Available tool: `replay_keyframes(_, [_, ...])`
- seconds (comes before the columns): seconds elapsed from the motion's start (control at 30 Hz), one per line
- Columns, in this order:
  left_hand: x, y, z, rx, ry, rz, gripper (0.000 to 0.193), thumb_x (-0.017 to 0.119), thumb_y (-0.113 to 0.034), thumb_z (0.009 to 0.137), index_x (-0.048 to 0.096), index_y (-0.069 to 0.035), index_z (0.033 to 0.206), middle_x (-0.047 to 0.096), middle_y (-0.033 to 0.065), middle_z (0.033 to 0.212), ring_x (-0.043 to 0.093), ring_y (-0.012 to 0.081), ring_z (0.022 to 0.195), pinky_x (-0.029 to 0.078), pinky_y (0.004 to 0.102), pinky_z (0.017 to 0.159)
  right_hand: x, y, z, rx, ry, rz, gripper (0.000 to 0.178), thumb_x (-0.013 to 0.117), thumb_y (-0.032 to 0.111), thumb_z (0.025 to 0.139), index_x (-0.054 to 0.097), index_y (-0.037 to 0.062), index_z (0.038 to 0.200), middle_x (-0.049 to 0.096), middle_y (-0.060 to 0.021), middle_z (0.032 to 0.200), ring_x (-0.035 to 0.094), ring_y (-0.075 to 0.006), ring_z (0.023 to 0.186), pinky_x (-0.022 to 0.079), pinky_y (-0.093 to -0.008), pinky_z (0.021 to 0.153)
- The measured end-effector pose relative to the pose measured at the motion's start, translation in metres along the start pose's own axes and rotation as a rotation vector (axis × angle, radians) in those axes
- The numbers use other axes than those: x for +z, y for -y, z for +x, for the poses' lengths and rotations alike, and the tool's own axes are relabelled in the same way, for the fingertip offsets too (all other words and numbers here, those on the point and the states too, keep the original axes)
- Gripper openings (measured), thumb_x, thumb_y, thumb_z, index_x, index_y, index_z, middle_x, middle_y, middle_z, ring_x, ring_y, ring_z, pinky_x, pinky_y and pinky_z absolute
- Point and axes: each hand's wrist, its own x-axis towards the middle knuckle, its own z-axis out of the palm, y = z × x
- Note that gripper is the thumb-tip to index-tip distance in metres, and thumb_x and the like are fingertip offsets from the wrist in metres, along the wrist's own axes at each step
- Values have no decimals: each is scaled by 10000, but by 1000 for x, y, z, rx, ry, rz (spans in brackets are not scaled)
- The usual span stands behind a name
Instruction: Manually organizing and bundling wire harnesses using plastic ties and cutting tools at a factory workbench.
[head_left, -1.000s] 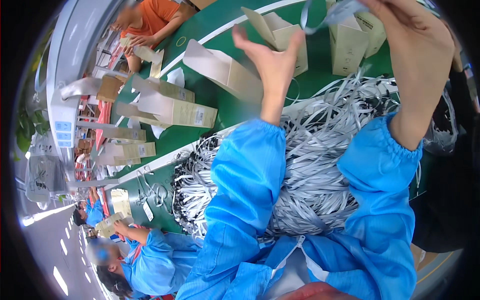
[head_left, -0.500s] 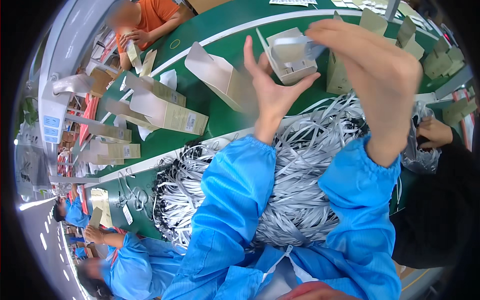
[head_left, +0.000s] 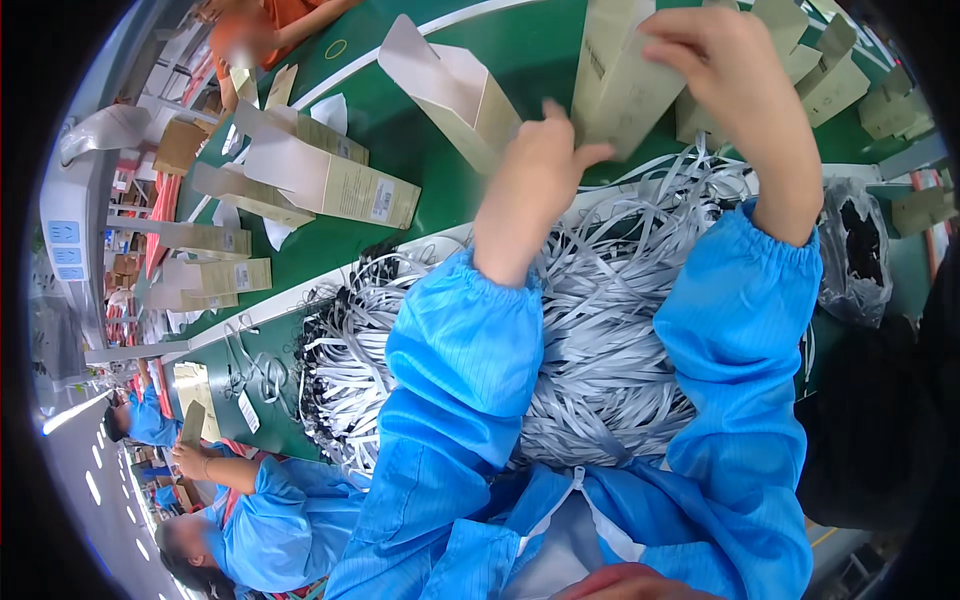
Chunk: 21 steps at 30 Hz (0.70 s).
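Note:
A tall cream cardboard box stands in front of me, its upper end cut off by the picture's edge. My right hand is at its upper right edge, thumb and fingers closed on the card. Beside the lower left of this box is my left hand, back toward me, thumb and forefinger apart; its other fingers are partly hidden. Just left of that hand, another cream box stands with its flap raised. Below both hands lies a large heap of white flat straps with black ends.
Several open cream boxes stand left on the green table, and more stand right. A clear plastic bag with black items lies right. Co-workers sit at far left in orange and near left in blue.
The box before me has changed from tilted and open toward me to upright. My left hand has come down beside it, and my right hand now grips its edge. A neighbour's hand has left the plastic bag.

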Motion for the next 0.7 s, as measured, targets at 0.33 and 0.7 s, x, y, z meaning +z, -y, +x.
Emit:
replay_keyframes(0.33, [36,22,-20,-87,-7,554,236,731,-190,781,645,20,843,648,215,855,644,377,864,500,469,714,-2,21,11,-85,-124,-132,221,704,90,845,677,-55,1010,704,-133,818,687,-187,845,524,-311,737])
replay_keyframes(0.7, [-111,-72,-73,260,-122,-393,147,705,9,815,652,28,950,694,88,801,668,133,764,534,229,668,41,69,-13,-511,334,1200,430,720,212,875,593,3,1229,691,-72,1056,670,-162,960,537,-291,810])
